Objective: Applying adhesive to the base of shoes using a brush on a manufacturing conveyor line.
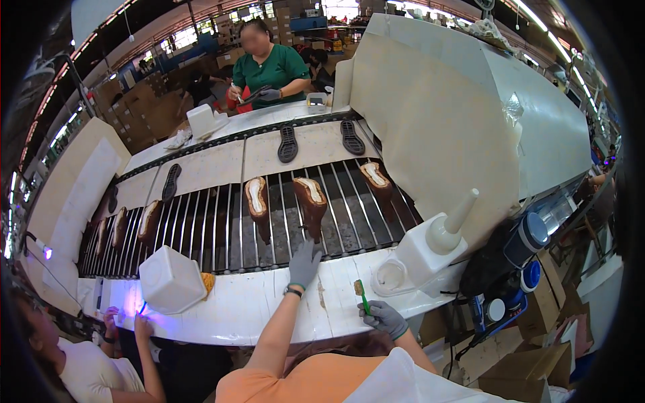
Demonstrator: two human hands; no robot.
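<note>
Your right hand [385,317] grips a green-handled brush [363,299]; your left hand [304,267] has fingers loosely spread. At their tips, contact unclear, a brown shoe upper [312,205] sits sole-up across metal bars [241,228]; a careless nudge could topple it.

No lettering, label, number or sign can be read on anything in view.

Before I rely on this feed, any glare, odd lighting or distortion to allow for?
Head view: fisheye bending curves the white ledge and leaves black corners; head view: a violet glow tints that ledge toward its left end; head view: ceiling lights glare at upper right; head view: the gloved left hand and right hand have readable outlines.
</note>
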